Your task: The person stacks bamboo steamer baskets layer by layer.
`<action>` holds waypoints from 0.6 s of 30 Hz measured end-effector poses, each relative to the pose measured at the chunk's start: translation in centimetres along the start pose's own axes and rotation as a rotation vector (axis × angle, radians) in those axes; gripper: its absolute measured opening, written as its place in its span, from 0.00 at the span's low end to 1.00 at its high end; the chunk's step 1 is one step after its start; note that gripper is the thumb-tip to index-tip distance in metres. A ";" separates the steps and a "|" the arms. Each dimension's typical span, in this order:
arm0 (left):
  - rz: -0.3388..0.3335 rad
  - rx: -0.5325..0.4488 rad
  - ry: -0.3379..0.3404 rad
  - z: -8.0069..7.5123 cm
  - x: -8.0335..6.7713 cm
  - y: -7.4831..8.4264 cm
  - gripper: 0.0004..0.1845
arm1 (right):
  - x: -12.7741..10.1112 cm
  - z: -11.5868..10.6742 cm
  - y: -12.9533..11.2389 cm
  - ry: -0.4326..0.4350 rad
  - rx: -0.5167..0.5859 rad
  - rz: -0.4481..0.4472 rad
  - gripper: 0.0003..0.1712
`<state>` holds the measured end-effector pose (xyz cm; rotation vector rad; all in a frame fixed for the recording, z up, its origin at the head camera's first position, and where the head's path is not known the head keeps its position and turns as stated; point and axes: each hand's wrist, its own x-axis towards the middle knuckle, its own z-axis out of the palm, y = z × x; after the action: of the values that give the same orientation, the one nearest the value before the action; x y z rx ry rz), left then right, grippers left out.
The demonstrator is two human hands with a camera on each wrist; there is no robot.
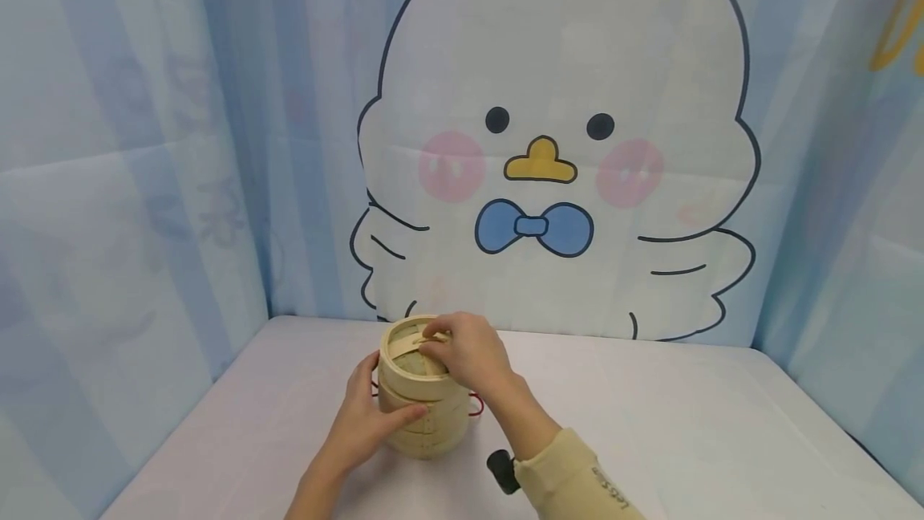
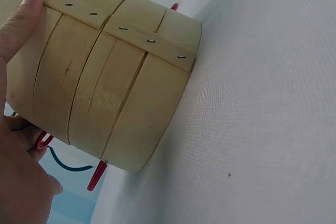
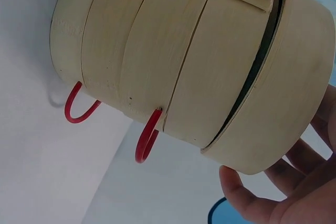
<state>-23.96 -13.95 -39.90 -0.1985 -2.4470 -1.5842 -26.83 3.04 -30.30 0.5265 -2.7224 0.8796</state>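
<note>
A round bamboo steamer (image 1: pixel 443 428) of stacked baskets stands upright on the table, its seams stapled. My left hand (image 1: pixel 364 416) grips its left side, the thumb across the front and the fingers round the back. On top is the woven lid (image 1: pixel 419 385), and my right hand (image 1: pixel 472 351) pinches the strap handle across it. In the right wrist view, a dark gap parts the lid (image 3: pixel 294 82) from the upper basket (image 3: pixel 226 61), wider at one side. Red loop handles (image 3: pixel 147 137) stick out from the baskets. The inside of the steamer is hidden.
The table (image 1: pixel 686 424) has a pale cloth over it. Behind it hangs a curtain (image 1: pixel 549 38) with a white cartoon bird, and striped blue curtains close in both sides. A small black object (image 1: pixel 503 472) sits at the right sleeve's cuff.
</note>
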 end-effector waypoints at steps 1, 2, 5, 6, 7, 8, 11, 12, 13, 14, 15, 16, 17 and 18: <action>-0.001 -0.001 -0.001 0.0 0.0 0.0 0.58 | 0.0 0.0 -0.1 0.001 0.001 0.002 0.09; -0.003 -0.002 -0.001 0.0 0.0 0.0 0.58 | 0.0 0.1 -0.1 0.003 0.001 0.002 0.09; -0.011 -0.002 -0.003 -0.1 0.0 0.0 0.59 | -0.1 0.2 -0.3 0.006 0.010 0.013 0.09; -0.013 -0.001 -0.004 -0.1 0.0 0.0 0.59 | -0.1 0.3 -0.3 0.007 0.011 0.018 0.09; -0.014 -0.001 -0.005 -0.1 0.0 0.0 0.59 | -0.1 0.4 -0.4 0.010 0.009 0.020 0.09; -0.014 0.000 -0.005 -0.1 0.0 0.0 0.59 | -0.1 0.4 -0.4 0.011 0.009 0.021 0.09; -0.011 0.001 -0.004 -0.1 0.0 0.0 0.59 | -0.2 0.5 -0.5 0.011 0.003 0.034 0.09; -0.009 -0.002 -0.003 -0.1 0.0 0.0 0.59 | -0.2 0.6 -0.6 0.013 -0.003 0.033 0.09; -0.007 -0.003 -0.003 0.0 0.0 0.0 0.59 | -0.2 0.6 -0.6 0.015 -0.006 0.035 0.09; -0.006 -0.005 -0.003 0.0 0.0 0.0 0.58 | -0.2 0.6 -0.6 0.017 -0.011 0.037 0.09; -0.004 -0.007 -0.002 0.0 0.1 0.0 0.58 | -0.2 0.7 -0.6 0.020 -0.016 0.038 0.09; -0.002 -0.010 -0.003 0.0 0.1 -0.1 0.58 | -0.2 0.7 -0.6 0.026 -0.022 0.033 0.09; 0.000 -0.011 -0.003 0.0 0.1 -0.1 0.58 | -0.3 0.8 -0.6 0.033 -0.028 0.027 0.09; 0.001 -0.012 -0.003 0.0 0.1 -0.1 0.58 | -0.3 0.8 -0.6 0.039 -0.033 0.021 0.09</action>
<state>-24.07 -13.98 -39.99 -0.2040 -2.4395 -1.5998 -26.40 2.18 -30.78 0.4705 -2.7063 0.8399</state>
